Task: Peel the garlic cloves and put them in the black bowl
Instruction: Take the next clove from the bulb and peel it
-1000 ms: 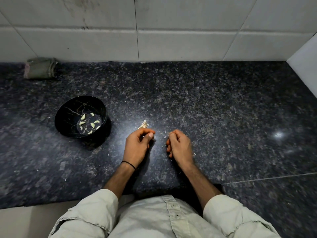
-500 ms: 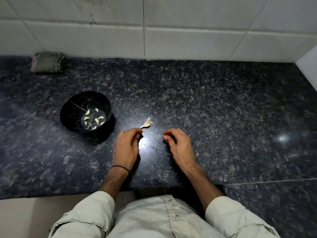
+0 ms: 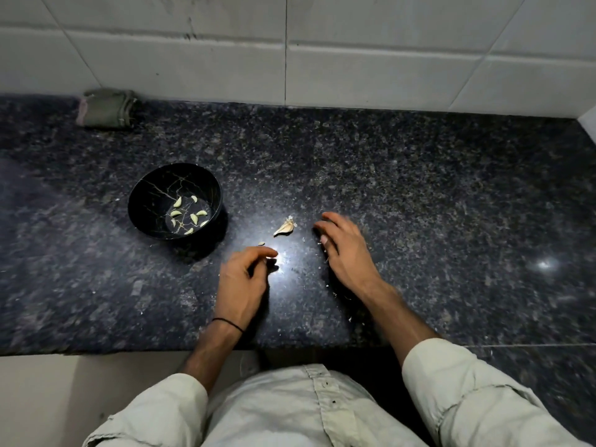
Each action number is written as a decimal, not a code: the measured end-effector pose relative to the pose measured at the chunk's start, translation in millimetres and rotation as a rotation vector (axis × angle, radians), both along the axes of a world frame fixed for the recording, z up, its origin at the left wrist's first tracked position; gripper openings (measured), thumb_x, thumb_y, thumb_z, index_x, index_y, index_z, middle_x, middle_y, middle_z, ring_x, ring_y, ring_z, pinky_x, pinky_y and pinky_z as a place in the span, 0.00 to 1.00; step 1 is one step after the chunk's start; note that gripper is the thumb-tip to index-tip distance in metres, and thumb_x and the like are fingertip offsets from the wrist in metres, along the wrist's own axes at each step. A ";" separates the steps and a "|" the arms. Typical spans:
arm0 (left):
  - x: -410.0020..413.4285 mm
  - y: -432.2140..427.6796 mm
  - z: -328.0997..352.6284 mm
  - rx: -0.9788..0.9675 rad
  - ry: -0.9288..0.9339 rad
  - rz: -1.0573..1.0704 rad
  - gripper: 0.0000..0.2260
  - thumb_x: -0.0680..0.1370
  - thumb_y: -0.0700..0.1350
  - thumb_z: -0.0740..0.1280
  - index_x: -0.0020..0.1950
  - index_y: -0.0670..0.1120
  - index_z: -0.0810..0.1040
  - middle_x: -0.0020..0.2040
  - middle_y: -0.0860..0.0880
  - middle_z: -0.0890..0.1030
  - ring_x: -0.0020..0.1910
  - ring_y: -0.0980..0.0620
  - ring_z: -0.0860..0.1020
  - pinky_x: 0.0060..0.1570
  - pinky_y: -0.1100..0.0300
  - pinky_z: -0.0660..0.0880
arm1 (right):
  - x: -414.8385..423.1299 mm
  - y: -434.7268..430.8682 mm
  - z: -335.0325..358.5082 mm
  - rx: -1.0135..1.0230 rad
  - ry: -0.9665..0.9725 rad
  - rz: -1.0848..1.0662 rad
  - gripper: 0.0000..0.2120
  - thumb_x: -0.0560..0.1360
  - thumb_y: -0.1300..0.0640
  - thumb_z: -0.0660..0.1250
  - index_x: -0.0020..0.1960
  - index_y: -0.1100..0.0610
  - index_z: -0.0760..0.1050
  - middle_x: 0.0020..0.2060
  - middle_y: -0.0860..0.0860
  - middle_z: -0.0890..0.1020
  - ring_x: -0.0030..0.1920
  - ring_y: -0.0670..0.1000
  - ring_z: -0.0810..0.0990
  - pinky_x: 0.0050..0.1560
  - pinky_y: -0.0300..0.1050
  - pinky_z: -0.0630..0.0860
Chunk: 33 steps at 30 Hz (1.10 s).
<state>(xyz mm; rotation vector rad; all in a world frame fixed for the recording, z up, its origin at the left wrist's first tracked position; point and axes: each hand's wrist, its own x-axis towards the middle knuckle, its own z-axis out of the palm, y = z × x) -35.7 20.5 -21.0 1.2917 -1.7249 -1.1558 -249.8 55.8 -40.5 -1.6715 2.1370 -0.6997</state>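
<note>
The black bowl (image 3: 142, 201) stands on the dark granite counter, left of centre, with several peeled garlic cloves (image 3: 193, 217) lying in its bottom. An unpeeled garlic piece (image 3: 285, 226) with papery skin lies on the counter to the bowl's right. A tiny pale bit (image 3: 261, 243) sits just below and left of it. My left hand (image 3: 242, 282) rests below the garlic, fingers loosely curled, with a gap between thumb and forefinger and nothing seen in it. My right hand (image 3: 345, 250) lies palm down to the right of the garlic, fingers spread, holding nothing.
A folded grey-green cloth (image 3: 106, 108) lies at the back left against the white tiled wall (image 3: 354, 59). Small flakes of garlic skin (image 3: 350, 317) are scattered near my right wrist. The counter's front edge (image 3: 96, 351) runs just in front of my body.
My hands have drawn apart from working together. The left hand has dropped below the garlic piece and its fingers have loosened; the right hand has spread flat. A tiny pale bit now lies on the counter.
</note>
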 end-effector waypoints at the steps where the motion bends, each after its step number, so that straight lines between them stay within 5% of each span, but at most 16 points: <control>1: 0.6 4.5 -0.4 -0.057 -0.071 -0.070 0.12 0.77 0.30 0.65 0.47 0.45 0.84 0.49 0.46 0.83 0.46 0.61 0.81 0.53 0.72 0.75 | 0.6 0.6 -1.2 0.041 0.046 0.030 0.18 0.82 0.56 0.59 0.70 0.55 0.73 0.72 0.54 0.70 0.72 0.56 0.66 0.74 0.54 0.62; 6: -1.0 21.8 -10.0 -0.256 -0.407 -0.442 0.14 0.78 0.49 0.57 0.50 0.48 0.82 0.54 0.54 0.81 0.54 0.50 0.78 0.55 0.54 0.74 | 12.2 25.5 1.0 0.142 0.186 0.191 0.24 0.83 0.47 0.50 0.76 0.54 0.66 0.77 0.55 0.64 0.77 0.58 0.60 0.77 0.52 0.57; 12: -17.3 24.5 -8.9 -0.339 -0.536 -0.493 0.15 0.79 0.48 0.54 0.54 0.49 0.79 0.57 0.53 0.79 0.52 0.49 0.75 0.53 0.51 0.75 | 4.5 76.4 6.1 0.168 0.268 0.383 0.26 0.83 0.45 0.49 0.74 0.58 0.68 0.74 0.55 0.69 0.74 0.56 0.67 0.76 0.47 0.60; 20: -27.7 28.4 -7.3 -0.342 -0.630 -0.410 0.08 0.77 0.44 0.61 0.49 0.48 0.80 0.51 0.53 0.80 0.49 0.49 0.74 0.44 0.51 0.77 | -16.3 108.7 -4.5 -0.048 0.351 0.457 0.17 0.77 0.59 0.57 0.63 0.60 0.76 0.61 0.55 0.79 0.58 0.55 0.79 0.56 0.48 0.80; 25: -32.1 29.9 -7.0 -0.343 -0.610 -0.380 0.11 0.76 0.47 0.57 0.47 0.48 0.79 0.49 0.54 0.80 0.48 0.49 0.74 0.41 0.50 0.77 | -21.9 95.1 -8.8 -0.122 0.385 0.492 0.13 0.77 0.61 0.58 0.59 0.62 0.74 0.56 0.56 0.78 0.53 0.56 0.78 0.45 0.49 0.82; 30: -32.5 30.4 -10.5 -0.305 -0.580 -0.317 0.04 0.75 0.41 0.67 0.46 0.49 0.80 0.49 0.55 0.81 0.49 0.50 0.74 0.41 0.50 0.77 | -19.3 65.0 4.2 -0.180 -0.026 0.239 0.13 0.79 0.60 0.58 0.53 0.65 0.79 0.50 0.58 0.81 0.51 0.56 0.80 0.55 0.46 0.75; 33: -33.4 30.8 -10.0 -0.303 -0.584 -0.310 0.04 0.75 0.42 0.65 0.45 0.50 0.79 0.48 0.55 0.80 0.49 0.51 0.74 0.42 0.50 0.77 | -16.2 40.0 10.9 -0.135 -0.064 0.207 0.14 0.78 0.65 0.57 0.57 0.65 0.79 0.54 0.58 0.81 0.54 0.56 0.80 0.58 0.45 0.75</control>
